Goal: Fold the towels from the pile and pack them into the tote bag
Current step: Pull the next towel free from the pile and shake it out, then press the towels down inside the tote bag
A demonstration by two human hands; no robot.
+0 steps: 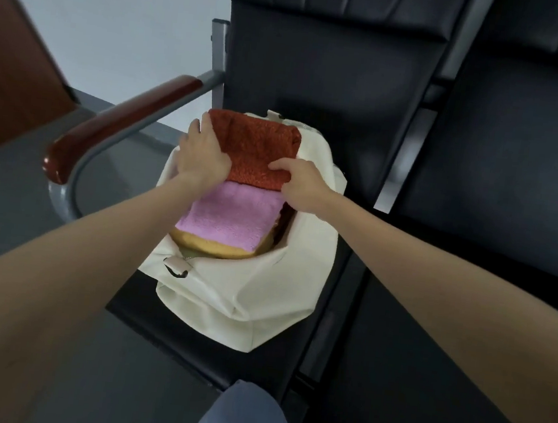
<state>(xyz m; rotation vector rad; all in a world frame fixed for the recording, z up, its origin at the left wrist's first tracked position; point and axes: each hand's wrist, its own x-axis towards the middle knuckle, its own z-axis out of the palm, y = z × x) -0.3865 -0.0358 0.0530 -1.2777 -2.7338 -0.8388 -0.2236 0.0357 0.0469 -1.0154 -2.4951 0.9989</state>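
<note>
A cream tote bag (244,297) stands open on a black seat. Inside it lie a folded yellow towel (218,249) at the bottom and a folded pink towel (232,216) on top of that. A folded rust-red towel (253,146) sits over the far half of the bag's mouth. My left hand (202,155) grips the red towel's left edge. My right hand (299,184) pinches its near right corner, the fingers curled on the cloth.
The bag's black seat (169,324) belongs to a row of black chairs (500,186) with tall backs. A wooden armrest (121,122) on a grey metal frame stands to the left. A knee in blue cloth (242,417) shows at the bottom. The floor is grey.
</note>
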